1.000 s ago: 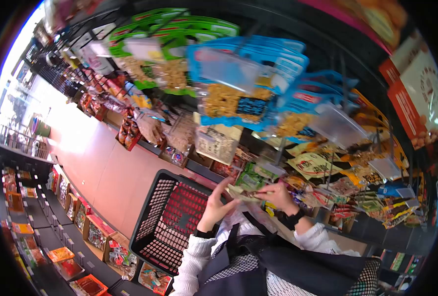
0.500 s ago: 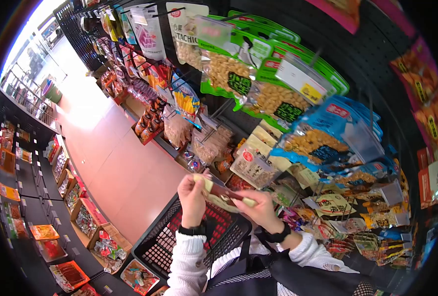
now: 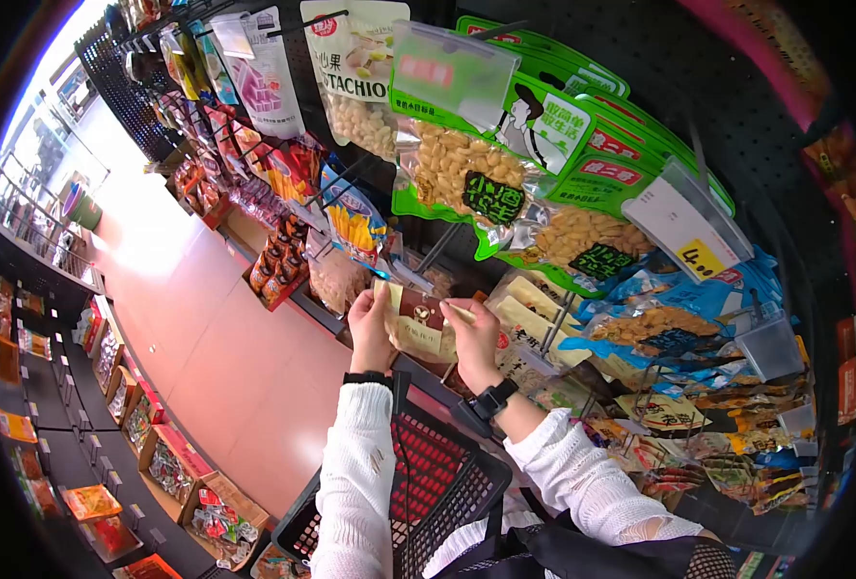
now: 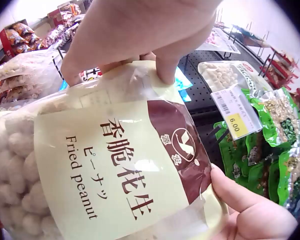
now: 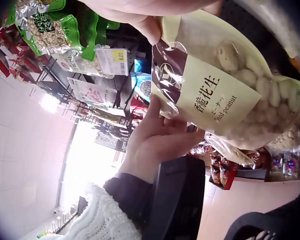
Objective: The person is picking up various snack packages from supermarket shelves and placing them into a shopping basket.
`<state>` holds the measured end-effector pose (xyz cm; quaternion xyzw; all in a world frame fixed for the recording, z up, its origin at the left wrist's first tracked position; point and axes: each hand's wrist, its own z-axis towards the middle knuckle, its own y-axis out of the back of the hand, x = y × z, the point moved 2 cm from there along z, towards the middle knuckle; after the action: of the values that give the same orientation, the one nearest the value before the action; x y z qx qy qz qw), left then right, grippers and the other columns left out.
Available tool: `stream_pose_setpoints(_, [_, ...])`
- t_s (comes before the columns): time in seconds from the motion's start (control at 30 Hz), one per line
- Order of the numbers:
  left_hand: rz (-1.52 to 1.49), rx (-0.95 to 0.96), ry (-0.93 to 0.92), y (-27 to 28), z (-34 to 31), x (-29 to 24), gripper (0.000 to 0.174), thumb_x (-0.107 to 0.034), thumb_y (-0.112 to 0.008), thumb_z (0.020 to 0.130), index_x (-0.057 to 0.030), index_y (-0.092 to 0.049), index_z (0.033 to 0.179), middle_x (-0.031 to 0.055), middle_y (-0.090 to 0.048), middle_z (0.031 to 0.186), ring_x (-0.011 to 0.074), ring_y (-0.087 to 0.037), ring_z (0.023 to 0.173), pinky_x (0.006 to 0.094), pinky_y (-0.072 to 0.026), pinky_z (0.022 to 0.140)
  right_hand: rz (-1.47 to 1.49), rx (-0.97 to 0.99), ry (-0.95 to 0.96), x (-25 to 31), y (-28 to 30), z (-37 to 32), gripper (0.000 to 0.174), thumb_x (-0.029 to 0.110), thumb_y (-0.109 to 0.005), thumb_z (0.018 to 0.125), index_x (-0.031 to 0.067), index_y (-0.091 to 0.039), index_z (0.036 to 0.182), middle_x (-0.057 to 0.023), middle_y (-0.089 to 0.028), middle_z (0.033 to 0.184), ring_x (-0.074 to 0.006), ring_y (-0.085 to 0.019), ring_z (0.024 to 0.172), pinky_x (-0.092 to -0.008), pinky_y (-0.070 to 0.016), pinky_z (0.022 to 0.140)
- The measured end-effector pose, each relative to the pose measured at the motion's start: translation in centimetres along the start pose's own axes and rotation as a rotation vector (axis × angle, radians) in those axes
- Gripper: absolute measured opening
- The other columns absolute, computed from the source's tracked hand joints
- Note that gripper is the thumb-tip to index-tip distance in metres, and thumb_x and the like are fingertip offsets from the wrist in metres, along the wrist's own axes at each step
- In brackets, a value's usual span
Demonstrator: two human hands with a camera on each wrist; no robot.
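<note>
A clear and cream bag of fried peanuts (image 3: 416, 323) with a brown top band is held up between both hands in the head view. My left hand (image 3: 370, 333) pinches one top corner, thumb in front. The other top corner is pinched by my right hand (image 3: 476, 343), below a black wristwatch (image 3: 494, 397). In the left wrist view the printed front of the peanut bag (image 4: 105, 160) shows, with pale nuts behind its clear side. The right wrist view shows the peanut bag (image 5: 215, 95) hanging sideways from the fingers of both hands.
A black shopping basket (image 3: 476, 482) is below my forearms. Ahead and right hang green nut bags (image 3: 471, 169), blue bags (image 3: 650, 323) and a pistachio bag (image 3: 360, 72) on hooks. Low shelves (image 3: 52, 386) with boxed snacks line the left side, across the pink floor (image 3: 196, 318).
The left hand, spread and apart from the peanut bag a second ago, now grips its corner. Both hands have raised the bag from over the basket, and its printed front now faces the head camera.
</note>
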<state>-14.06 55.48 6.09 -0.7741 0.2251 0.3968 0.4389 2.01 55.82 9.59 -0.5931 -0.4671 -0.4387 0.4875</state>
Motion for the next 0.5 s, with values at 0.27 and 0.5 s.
stream_pose_setpoints(0.27, [-0.052,0.110,0.073,-1.5,4.1,-1.3,0.010,-0.019,-0.064,0.084,-0.0098,-0.060,0.086,-0.0030,-0.062,0.080,0.0068,-0.056,0.068,0.0229,-0.0438,0.062,-0.069,-0.013,0.278,2.2,-1.3,1.1,0.008,0.004,-0.065,0.081,-0.0024,-0.063,0.087,-0.0037,-0.065,0.081,-0.0065,-0.057,0.075,-0.0206,-0.0465,0.069])
stream_pose_setpoints(0.5, [-0.089,0.186,0.083,-2.6,5.0,-1.6,0.009,-0.019,-0.063,0.084,-0.0121,-0.061,0.090,-0.0043,-0.063,0.086,0.0077,-0.057,0.080,0.0314,-0.0423,0.073,-0.036,-0.011,0.333,2.7,-1.0,2.4,0.009,0.002,-0.063,0.082,-0.0024,-0.062,0.089,-0.0050,-0.065,0.085,-0.0074,-0.058,0.080,-0.0212,-0.0480,0.074])
